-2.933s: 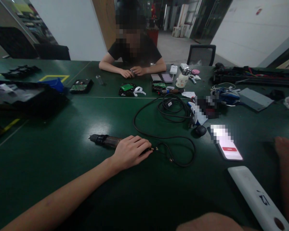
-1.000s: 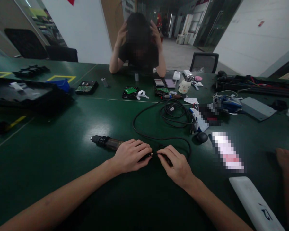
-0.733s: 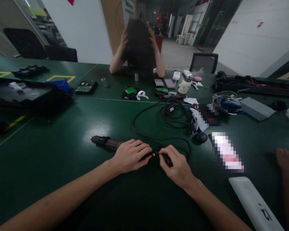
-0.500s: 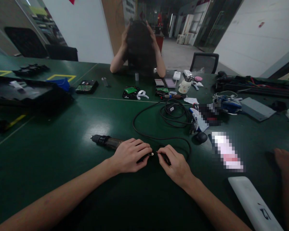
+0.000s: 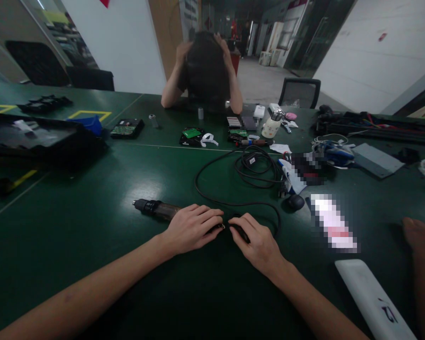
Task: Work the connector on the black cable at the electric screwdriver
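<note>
My left hand (image 5: 193, 229) is wrapped over the rear of an electric screwdriver (image 5: 156, 208) that lies on the table, its bit end pointing left. A small metal piece shows at that hand's fingertips, at the screwdriver's tail end. Just to the right, my right hand (image 5: 255, 241) pinches the dark connector end (image 5: 239, 230) of a black cable (image 5: 255, 204). A narrow gap separates the connector from the screwdriver's tail. The fingers partly hide both ends.
Coiled cable with an adapter (image 5: 252, 161) lies ahead, beside a black mouse (image 5: 295, 202). To the right are a blurred phone (image 5: 333, 222), a white bar (image 5: 371, 297) and another person's arm (image 5: 423, 250). Circuit-board drives (image 5: 191, 136) and a black tray (image 5: 38, 137) stand farther off. A person sits opposite.
The metal piece at my left fingertips has turned slightly, and my right fingers have shifted a little on the connector. Both hands otherwise stay in place.
</note>
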The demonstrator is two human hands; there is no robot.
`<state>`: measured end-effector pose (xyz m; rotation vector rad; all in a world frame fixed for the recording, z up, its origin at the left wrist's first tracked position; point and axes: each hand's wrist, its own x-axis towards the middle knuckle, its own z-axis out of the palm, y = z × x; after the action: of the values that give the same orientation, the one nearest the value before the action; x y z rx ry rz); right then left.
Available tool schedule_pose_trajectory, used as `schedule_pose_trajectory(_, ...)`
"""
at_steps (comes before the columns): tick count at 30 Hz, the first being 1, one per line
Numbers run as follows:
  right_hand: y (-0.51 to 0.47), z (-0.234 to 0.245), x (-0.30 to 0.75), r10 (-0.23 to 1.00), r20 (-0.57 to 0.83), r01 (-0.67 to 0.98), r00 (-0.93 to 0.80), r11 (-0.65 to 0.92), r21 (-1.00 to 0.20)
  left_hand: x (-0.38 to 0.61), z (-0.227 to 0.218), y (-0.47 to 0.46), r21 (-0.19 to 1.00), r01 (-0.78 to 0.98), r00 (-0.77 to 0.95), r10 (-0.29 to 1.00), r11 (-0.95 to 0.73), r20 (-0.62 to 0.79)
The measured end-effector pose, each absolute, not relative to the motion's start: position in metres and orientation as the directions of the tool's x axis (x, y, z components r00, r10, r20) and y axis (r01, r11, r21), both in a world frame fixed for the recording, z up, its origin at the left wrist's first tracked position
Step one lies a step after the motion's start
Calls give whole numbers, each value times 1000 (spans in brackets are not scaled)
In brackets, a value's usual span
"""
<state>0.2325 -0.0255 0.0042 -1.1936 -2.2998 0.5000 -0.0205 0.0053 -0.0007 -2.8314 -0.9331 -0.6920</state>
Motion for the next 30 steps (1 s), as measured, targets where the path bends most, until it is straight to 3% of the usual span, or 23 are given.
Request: schedule_pose_trajectory(30,-25,5,231,818,248,694,-519,573,-437,-20,0,5,64,576,717,541,-815,441)
